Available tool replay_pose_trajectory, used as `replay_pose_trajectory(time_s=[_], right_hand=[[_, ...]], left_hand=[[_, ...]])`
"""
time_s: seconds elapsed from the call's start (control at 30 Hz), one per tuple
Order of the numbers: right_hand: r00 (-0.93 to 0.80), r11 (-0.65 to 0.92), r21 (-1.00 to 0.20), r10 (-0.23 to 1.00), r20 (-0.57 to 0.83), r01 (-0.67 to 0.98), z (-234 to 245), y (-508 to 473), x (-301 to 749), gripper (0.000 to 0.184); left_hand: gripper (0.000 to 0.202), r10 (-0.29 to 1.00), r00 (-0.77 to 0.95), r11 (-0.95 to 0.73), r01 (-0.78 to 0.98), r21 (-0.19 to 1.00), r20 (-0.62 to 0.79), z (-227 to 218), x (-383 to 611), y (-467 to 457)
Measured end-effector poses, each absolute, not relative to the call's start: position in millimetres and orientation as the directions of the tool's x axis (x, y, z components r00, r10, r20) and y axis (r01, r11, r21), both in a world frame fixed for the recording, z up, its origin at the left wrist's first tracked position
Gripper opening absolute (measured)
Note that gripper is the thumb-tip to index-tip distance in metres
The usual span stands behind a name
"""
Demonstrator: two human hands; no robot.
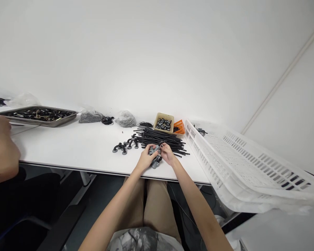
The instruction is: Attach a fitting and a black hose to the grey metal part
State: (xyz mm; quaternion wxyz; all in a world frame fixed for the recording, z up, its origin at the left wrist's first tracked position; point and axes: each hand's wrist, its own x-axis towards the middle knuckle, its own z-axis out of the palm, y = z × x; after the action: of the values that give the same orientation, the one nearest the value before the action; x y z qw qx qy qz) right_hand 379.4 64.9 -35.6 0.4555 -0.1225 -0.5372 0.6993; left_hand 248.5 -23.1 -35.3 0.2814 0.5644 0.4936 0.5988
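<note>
Just above the table's front edge, my left hand (146,157) is closed around a cluster of grey, disc-ended black parts (155,163). On the other side of it, my right hand (167,153) pinches at the cluster's upper part, near a short black piece. Behind both hands lies a spread pile of black rods (159,137), thin and straight. To the left, two black assemblies with grey round feet (119,148) rest on the table. A cream bin (157,120) with small grey and black parts stands behind the rods, beside an orange basket (182,127).
Stacked white perforated crates (217,164) take up the right side. Along the wall lie clear bags of small grey parts (126,119). A metal tray (60,121) of mixed parts stands at the left, where another person's arm (2,153) reaches in.
</note>
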Motion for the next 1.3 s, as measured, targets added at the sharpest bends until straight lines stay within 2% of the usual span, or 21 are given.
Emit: replay_pose_trajectory(time_s=[0.13,0.27,0.5,1.2,1.3], right_hand=[[-0.563,-0.024,-0.861,0.766,0.31,-0.508,-34,65,381,0.028],[-0.588,-0.029,-0.874,0.751,0.301,-0.485,-29,60,382,0.031],[-0.593,-0.003,-0.885,0.743,0.31,-0.466,-27,57,381,0.033],[-0.593,-0.003,-0.874,0.736,0.327,-0.486,-23,54,381,0.028],[-0.612,-0.021,-0.872,0.72,0.327,-0.49,-21,53,383,0.023]], left_hand=[[0.041,0.894,-0.196,-0.358,0.224,0.906,0.402,-35,248,-23],[0.043,0.897,-0.187,-0.356,0.231,0.906,0.4,-33,248,-24],[0.063,0.909,-0.122,-0.362,0.245,0.899,0.399,-31,246,-26],[0.057,0.906,-0.149,-0.345,0.28,0.896,0.395,-33,247,-25],[0.059,0.908,-0.154,-0.34,0.274,0.899,0.391,-33,247,-26]])
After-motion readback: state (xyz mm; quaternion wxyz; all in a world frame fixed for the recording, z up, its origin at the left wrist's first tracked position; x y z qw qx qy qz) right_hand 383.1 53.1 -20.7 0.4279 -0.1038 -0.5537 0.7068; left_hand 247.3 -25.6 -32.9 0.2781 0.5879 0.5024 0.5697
